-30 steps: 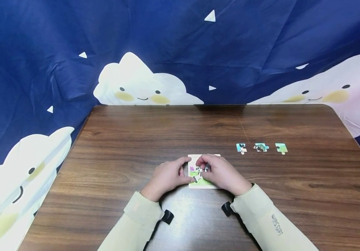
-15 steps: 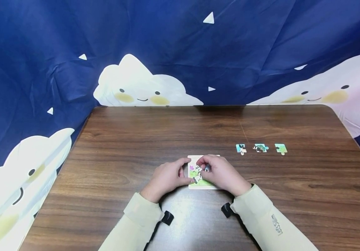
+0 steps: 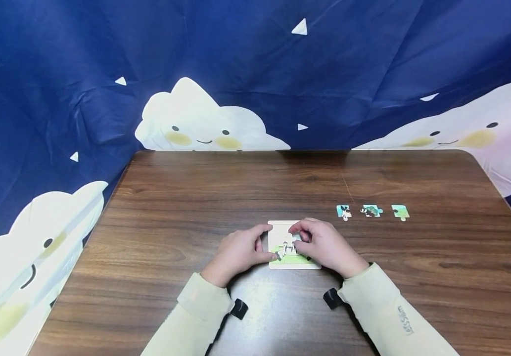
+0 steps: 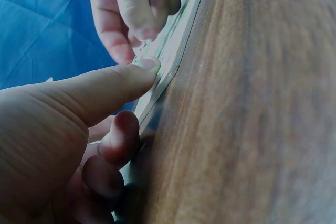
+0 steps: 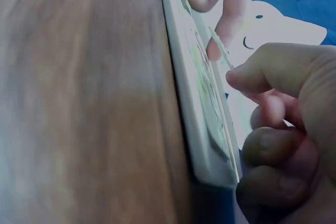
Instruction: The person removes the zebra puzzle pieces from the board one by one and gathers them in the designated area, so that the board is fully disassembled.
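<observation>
A small jigsaw board [image 3: 295, 265] with a pale frame and a zebra-and-grass picture lies on the table before me. My left hand [image 3: 240, 251] is at its left side, thumb and index finger spread; the thumb presses on the frame's lower left in the left wrist view. My right hand [image 3: 326, 243] is over the board's right half. Between its thumb and index finger it pinches a thin puzzle piece [image 5: 220, 45], tilted up off the board in the right wrist view. The piece's printed face is hard to make out, and the right hand hides part of the board.
Three loose puzzle pieces lie in a row beyond the right hand: a blue one with a zebra part [image 3: 344, 212], a dark-patterned one [image 3: 372, 211] and a green one [image 3: 400, 212]. A blue cloud-printed cloth [image 3: 246, 54] hangs behind the brown wooden table [image 3: 184, 198].
My right hand has shifted slightly right, baring more of the board's lower right. A pink patch at the board's upper left no longer shows. The left hand stays at the left edge.
</observation>
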Tool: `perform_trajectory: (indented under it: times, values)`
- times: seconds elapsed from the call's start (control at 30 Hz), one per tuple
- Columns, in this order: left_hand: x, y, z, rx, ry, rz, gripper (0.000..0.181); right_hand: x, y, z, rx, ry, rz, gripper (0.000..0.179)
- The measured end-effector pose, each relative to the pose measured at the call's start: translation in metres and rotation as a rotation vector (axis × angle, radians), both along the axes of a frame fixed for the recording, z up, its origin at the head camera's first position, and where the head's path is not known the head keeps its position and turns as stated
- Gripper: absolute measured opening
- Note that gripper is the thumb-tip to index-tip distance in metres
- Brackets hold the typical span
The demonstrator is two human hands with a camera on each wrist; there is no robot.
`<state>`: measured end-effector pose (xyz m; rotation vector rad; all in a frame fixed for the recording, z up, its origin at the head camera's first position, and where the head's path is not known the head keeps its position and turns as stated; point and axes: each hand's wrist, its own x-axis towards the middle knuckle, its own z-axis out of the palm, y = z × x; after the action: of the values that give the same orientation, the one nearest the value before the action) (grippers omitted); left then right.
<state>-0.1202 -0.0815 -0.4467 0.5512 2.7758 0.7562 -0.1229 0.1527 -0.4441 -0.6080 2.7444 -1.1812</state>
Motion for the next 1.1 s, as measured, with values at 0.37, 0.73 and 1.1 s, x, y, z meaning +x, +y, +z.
perform_trajectory:
  times: [0.37, 0.73, 1.1]
  values:
    - [0.0, 0.001, -0.002, 0.005, -0.012, -0.003, 0.068, 0.0, 0.018, -0.007, -0.072, -0.082, -0.034, 0.019]
    - [0.001, 0.002, 0.0, 0.0, 0.007, -0.006, 0.069, 0.01, 0.041, -0.009, -0.122, -0.092, -0.076, 0.021]
    - [0.0, 0.0, -0.002, -0.001, 0.006, -0.004, 0.069, 0.016, 0.072, -0.007, -0.033, -0.062, -0.134, 0.022]
